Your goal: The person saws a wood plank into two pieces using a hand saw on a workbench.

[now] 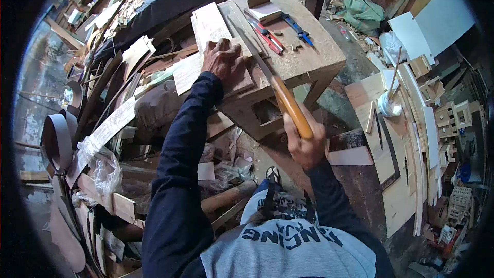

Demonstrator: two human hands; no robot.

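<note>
My right hand (304, 141) is wrapped round the long wooden handle (292, 104) of a saw. The saw's narrow metal blade (259, 62) reaches up over the workbench and lies along the edge of a pale wooden board (212, 24). With its fingers bent, my left hand (225, 59) presses down on that board, left of the blade. Where the teeth meet the wood is too blurred to tell. Right of the blade lie red-handled pliers (268, 38), a blue and black cutter (297, 29) and a small wooden piece with an upright back (263, 8).
The wooden workbench (321, 54) ends on the right at a corner. Leaning boards and strips (406, 175) stand on the right, with a roll of white string (389, 104) on them. Scrap wood and plastic wrap (105, 167) crowd the left. A green sack (360, 9) sits behind.
</note>
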